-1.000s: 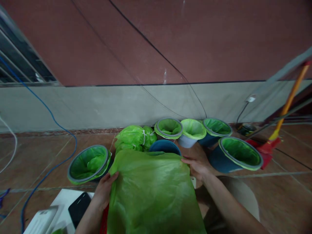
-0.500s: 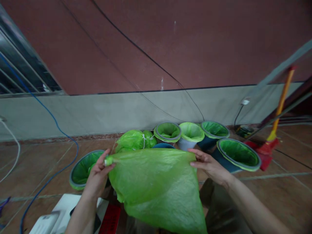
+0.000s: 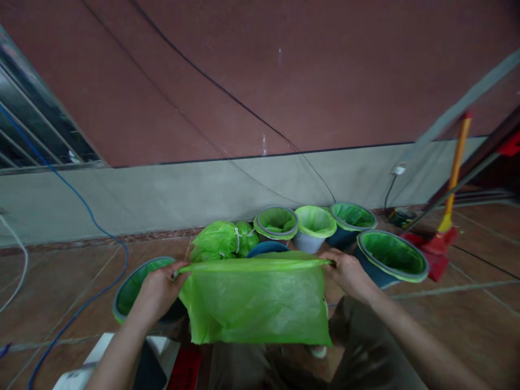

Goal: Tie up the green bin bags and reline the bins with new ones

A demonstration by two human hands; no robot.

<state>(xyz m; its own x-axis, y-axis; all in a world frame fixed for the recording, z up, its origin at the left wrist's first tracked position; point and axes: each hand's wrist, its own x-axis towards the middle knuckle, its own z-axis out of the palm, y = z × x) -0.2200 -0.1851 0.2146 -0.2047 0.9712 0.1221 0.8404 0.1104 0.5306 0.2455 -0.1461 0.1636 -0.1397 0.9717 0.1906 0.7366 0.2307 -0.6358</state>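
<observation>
A translucent green plastic bag (image 3: 260,303) hangs between my hands, its top edge pulled straight across and its lower part dangling over my lap. My left hand (image 3: 160,284) pinches the top left corner. At the top right corner, my right hand (image 3: 345,271) grips the same edge with closed fingers. Just beyond the bag, the rim of a blue bin (image 3: 268,248) shows in part; the bag hides the rest. Behind my left hand stands a dark bin with a green liner (image 3: 125,292).
Along the wall are tied green bags (image 3: 215,238), a grey-rimmed lined bin (image 3: 277,221), a white lined bin (image 3: 312,227) and two blue lined bins (image 3: 351,216). A red dustpan (image 3: 436,252) lies right. A blue hose (image 3: 93,216) crosses the floor; a white box (image 3: 97,352) sits front left.
The bag's top edge has been drawn taut and gathered into a narrow band. Its lower edge now hangs higher and straighter. The view has shifted slightly.
</observation>
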